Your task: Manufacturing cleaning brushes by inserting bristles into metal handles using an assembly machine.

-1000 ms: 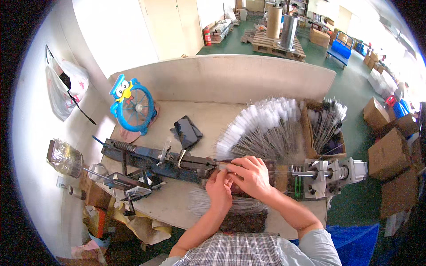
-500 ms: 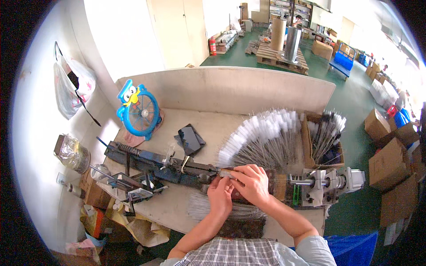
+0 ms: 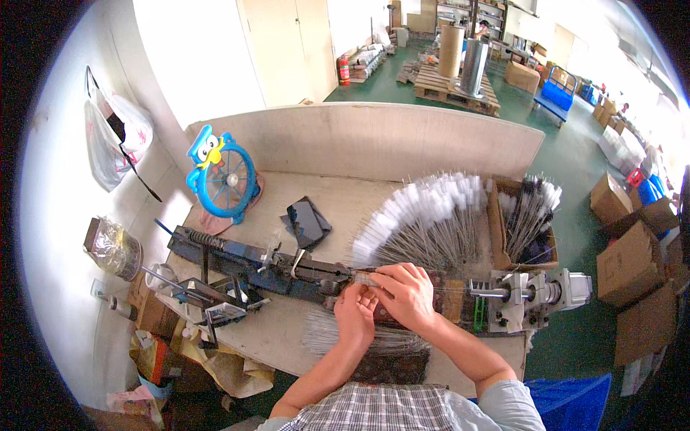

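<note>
My left hand [image 3: 355, 310] is closed, its fingers curled near the right end of a long dark metal fixture [image 3: 309, 275]. Over it, my right hand [image 3: 405, 293] pinches with its fingertips at the same spot. A small pale piece [image 3: 365, 279] shows between the fingertips; its kind is hard to make out. Thin wires run from beside my right hand toward the metal spindle [image 3: 489, 293] of a motor unit on the right. Below my hands lies a bundle of thin metal wires [image 3: 327, 334], partly hidden by my forearms.
White-bristled wire brushes [image 3: 431, 215] fan out behind my hands. A cardboard box [image 3: 497, 230] holds dark-bristled brushes. A black phone [image 3: 307, 224] and a blue cartoon fan [image 3: 228, 179] stand farther left. A low board [image 3: 359, 136] edges the table's back.
Both hands stay at the fixture's end with only slight finger movement. The whole view has shifted a little.
</note>
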`<action>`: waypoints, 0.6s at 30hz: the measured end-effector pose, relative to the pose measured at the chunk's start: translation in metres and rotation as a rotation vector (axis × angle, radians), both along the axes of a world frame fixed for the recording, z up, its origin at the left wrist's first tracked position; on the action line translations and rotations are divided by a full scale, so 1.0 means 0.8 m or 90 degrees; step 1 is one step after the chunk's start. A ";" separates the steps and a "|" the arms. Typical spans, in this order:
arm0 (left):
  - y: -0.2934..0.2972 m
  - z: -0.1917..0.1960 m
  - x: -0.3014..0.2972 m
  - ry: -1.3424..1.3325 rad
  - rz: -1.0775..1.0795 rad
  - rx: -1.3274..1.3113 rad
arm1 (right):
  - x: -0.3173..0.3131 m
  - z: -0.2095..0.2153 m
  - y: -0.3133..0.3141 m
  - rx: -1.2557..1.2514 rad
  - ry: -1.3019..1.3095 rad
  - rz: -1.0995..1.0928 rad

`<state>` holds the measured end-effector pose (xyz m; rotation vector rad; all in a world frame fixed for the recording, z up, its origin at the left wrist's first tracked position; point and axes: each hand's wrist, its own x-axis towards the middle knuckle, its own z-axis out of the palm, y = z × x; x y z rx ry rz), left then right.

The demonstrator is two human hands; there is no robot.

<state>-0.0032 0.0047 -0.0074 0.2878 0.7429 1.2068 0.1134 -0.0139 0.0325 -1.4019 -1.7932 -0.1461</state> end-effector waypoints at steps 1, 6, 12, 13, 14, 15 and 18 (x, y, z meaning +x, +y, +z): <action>0.000 0.002 -0.001 0.000 0.001 0.000 | -0.001 0.004 -0.001 0.000 0.000 0.001; -0.003 0.018 -0.009 -0.031 -0.022 -0.046 | 0.013 0.022 -0.016 -0.108 -0.047 -0.049; -0.008 0.015 -0.019 0.036 -0.078 -0.002 | 0.020 0.008 -0.030 -0.091 -0.078 -0.028; -0.008 0.016 -0.019 0.044 -0.084 -0.001 | 0.020 0.010 -0.032 -0.079 -0.084 -0.031; -0.009 0.017 -0.018 0.055 -0.100 0.000 | 0.024 0.010 -0.034 -0.080 -0.076 -0.038; -0.009 0.017 -0.017 0.069 -0.118 0.001 | 0.030 0.009 -0.034 -0.082 -0.071 -0.024; -0.015 0.019 -0.018 0.101 -0.115 -0.002 | 0.037 0.017 -0.041 -0.083 -0.016 -0.009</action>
